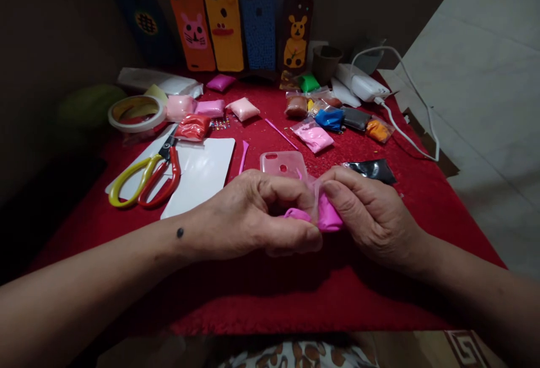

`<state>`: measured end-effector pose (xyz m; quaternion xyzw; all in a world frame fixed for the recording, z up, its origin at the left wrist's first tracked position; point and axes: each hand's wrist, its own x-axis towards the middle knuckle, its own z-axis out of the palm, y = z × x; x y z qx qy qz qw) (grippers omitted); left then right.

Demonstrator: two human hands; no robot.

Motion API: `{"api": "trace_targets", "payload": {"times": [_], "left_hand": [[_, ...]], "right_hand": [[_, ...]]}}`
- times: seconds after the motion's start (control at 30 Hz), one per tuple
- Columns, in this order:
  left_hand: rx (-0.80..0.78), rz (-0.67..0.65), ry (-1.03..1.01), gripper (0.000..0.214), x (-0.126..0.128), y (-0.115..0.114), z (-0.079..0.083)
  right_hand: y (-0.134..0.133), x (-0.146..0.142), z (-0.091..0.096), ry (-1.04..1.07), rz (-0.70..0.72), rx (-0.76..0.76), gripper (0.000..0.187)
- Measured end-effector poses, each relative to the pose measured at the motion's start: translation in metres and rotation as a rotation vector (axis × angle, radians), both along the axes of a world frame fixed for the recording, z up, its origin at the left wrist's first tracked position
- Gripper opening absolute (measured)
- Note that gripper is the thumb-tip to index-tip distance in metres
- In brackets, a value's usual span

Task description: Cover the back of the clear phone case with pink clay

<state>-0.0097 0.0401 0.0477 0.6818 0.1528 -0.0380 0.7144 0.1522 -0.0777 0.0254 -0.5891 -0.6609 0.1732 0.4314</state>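
Observation:
My left hand (257, 216) and my right hand (367, 210) meet over the red table (253, 289). Both pinch a small clear bag of bright pink clay (327, 216); a lump of the clay (295, 214) shows between my left fingers. Fingers of both hands are curled tight on it. Just behind my hands lies a clear phone case (283, 163) flat on the cloth. A black clay bag (373, 170) rests by my right hand.
Scissors (147, 176) with yellow and red handles lie on a white board (202, 174) at left, near a tape roll (137, 113). Several coloured clay bags (314, 136) and pink tools (243, 155) sit mid-table. Decorated phone cases (223, 29) lean against the back wall; a white charger (365, 85) at right.

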Motion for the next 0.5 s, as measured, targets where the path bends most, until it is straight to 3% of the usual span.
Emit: {"api": "trace_targets", "payload": {"times": [0.23, 0.5], "left_hand": [[0.25, -0.081, -0.103, 0.024, -0.002, 0.009, 0.002], [0.179, -0.066, -0.107, 0.015, -0.007, 0.013, -0.01]], "right_hand": [[-0.003, 0.0, 0.002, -0.016, -0.008, 0.002, 0.028], [-0.002, 0.005, -0.001, -0.032, -0.007, 0.003, 0.028]]}}
